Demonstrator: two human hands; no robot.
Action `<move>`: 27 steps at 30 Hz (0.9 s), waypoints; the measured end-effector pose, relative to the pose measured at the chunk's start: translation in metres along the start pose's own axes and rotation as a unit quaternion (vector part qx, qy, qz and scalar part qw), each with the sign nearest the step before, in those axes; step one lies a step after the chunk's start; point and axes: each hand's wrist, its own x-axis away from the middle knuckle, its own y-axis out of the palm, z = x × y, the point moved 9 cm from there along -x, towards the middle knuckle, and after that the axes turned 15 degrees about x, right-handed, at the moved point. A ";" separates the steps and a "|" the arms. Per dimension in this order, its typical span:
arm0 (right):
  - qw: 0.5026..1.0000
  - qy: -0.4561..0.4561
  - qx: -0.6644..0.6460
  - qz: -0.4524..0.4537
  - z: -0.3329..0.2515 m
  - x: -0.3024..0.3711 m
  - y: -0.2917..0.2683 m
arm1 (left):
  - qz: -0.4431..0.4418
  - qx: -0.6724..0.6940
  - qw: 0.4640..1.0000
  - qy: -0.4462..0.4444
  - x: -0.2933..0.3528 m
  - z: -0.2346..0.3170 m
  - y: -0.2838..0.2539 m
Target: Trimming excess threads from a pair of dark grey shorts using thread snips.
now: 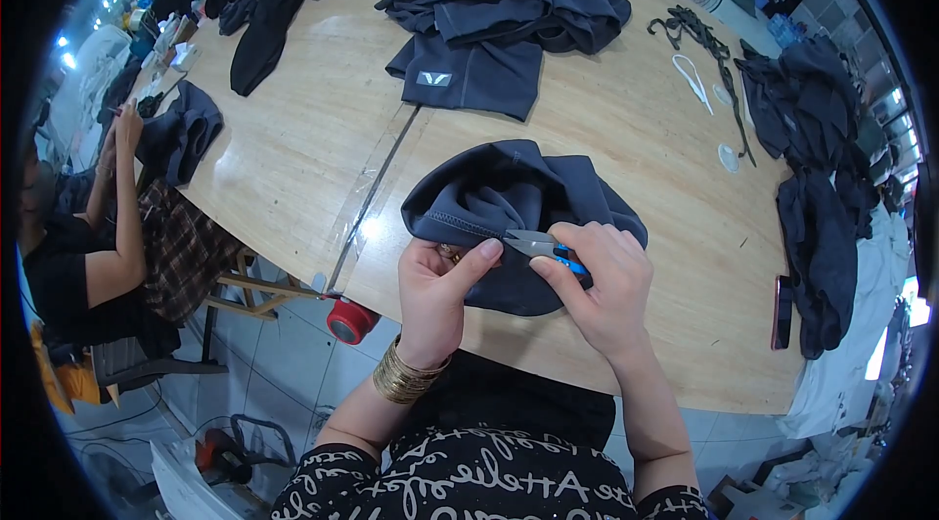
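A dark grey-blue garment [518,168] lies bunched on the table in front of me, its opening turned up and a stitched hem facing me. My left hand [440,280] is closed on that hem, thumb on top and fingers underneath. In my right hand [608,280] are small thread snips [538,246] with blue grips and metal blades. The blade tips point left and meet the hem's edge just beside my left thumb. Any thread between the blades is too small to make out.
Similar garments are piled [489,1] across the wooden table [293,129], with black cloth [264,41] to their left. More garments [817,197] hang over the right edge by a phone [782,313]. A red round object [350,321] sits at the near edge. A co-worker [98,226] sits at left.
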 end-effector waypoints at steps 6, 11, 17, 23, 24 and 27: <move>1.000 -0.011 0.007 0.002 -0.002 -0.002 -0.002 | -0.002 -0.016 1.000 0.001 -0.002 0.002 0.000; 1.000 -0.019 0.022 0.000 -0.002 -0.001 -0.002 | 0.006 -0.016 1.000 0.000 -0.001 0.001 0.000; 1.000 -0.020 0.014 0.008 -0.002 0.000 -0.002 | 0.007 -0.011 1.000 -0.007 -0.001 0.000 0.000; 1.000 0.001 -0.005 -0.005 0.001 0.002 0.003 | 0.010 -0.007 1.000 -0.004 -0.001 -0.001 -0.002; 1.000 0.011 -0.016 -0.017 0.002 0.002 0.005 | 0.009 -0.007 1.000 -0.005 0.000 -0.001 -0.003; 0.997 0.041 -0.055 -0.026 0.009 0.005 0.012 | 0.014 -0.011 1.000 -0.010 0.001 -0.002 -0.007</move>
